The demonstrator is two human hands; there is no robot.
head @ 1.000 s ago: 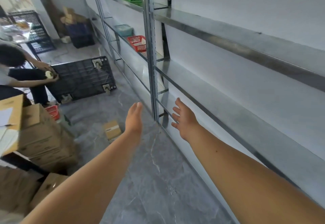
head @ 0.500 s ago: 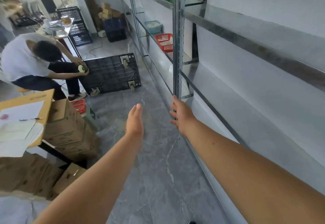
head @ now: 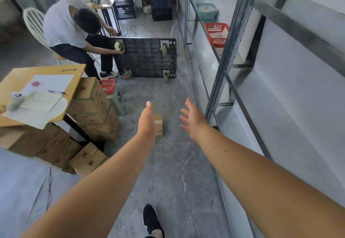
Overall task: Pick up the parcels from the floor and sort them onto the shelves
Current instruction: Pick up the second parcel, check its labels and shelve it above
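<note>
Hands dropped toward the parcel [head: 159, 124]: left hand [head: 147, 122] overlaps it in view, right hand [head: 193, 121] near; fingers straight, holding nothing. Bracket opposite sides, squeeze evenly, lift level.

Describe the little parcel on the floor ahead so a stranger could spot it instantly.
Along the right wall runs metal shelving; beside it is an aisle of grey floor. There, partly hidden by the left hand, lies a small brown cardboard parcel. Unlike the bigger cartons stacked by the desk, it lies alone on the floor.
</note>
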